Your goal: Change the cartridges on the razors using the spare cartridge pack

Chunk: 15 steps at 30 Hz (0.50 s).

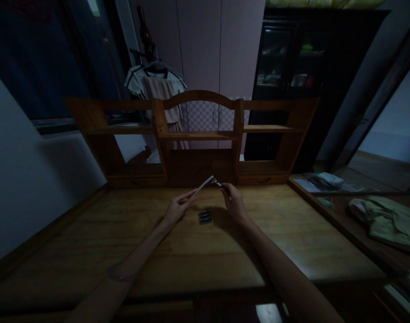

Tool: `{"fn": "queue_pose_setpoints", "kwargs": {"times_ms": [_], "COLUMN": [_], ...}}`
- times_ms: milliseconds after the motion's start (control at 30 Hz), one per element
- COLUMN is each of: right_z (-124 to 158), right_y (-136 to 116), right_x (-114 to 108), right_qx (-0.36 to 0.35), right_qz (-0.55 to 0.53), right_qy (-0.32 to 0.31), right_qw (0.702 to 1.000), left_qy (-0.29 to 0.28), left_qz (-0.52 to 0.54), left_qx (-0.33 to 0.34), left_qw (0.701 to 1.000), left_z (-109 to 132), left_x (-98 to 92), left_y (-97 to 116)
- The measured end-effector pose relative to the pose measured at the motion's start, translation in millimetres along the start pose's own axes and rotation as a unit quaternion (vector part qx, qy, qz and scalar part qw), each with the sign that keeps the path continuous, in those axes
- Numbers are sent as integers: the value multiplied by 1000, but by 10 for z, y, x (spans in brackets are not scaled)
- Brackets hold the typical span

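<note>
a thin pale strip (202, 186) is held up above the middle of a wooden counter (90, 242), tilted so that its lower end lies toward the left and its upper end toward the right. the lower end is pinched by the left hand (177, 210), whose fingers (190, 195) are closed on it. at the upper end the strip is met by a small dark piece (218, 183). this piece is gripped by the right hand (234, 204), the fingers (226, 188) being closed around it. whether the strip and the dark piece are joined or merely touching cannot be told in the dim light. both forearms are stretched forward over the counter, and a thin band (120, 274) is worn on the left wrist.

just below the hands, and between them, a small cluster of dark cylinders (205, 217) is laid flat on the counter, apart from both hands. 2 can be made out side by side, though the exact count cannot be told.

at the back of the counter a wooden shelf unit (198, 134) is set, with an arched top in the middle and open compartments at each side. behind it pale wardrobe doors (208, 54) are seen, and clothes on a hanger (156, 85) are hung to the left. a dark glass-fronted cabinet (292, 63) is placed to the right. on a lower surface at the right a crumpled greenish cloth (386, 220) and some papers (322, 181) are laid.
</note>
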State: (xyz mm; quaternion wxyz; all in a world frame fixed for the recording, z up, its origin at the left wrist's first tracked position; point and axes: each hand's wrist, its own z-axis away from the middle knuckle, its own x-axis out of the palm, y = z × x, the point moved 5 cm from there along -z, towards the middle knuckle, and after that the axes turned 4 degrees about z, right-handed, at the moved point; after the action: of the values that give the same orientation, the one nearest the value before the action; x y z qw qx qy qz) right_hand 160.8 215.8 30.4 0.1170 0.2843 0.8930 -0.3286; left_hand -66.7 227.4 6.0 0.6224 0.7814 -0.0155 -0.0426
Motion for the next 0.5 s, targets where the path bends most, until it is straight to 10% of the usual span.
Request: {"fn": "queue_pose_setpoints", "kwargs": {"times_ms": [500], "right_z": [-16], "right_y": [-8], "right_x": [-44], "right_qx": [20], "right_qz": [-10], "right_qy": [21], "right_qw": [1000], "left_qy": [-34], "left_qz": [-14], "left_qx": [21], "left_qw": [999], "left_z": [13], "left_x": [41], "left_y": [28]}}
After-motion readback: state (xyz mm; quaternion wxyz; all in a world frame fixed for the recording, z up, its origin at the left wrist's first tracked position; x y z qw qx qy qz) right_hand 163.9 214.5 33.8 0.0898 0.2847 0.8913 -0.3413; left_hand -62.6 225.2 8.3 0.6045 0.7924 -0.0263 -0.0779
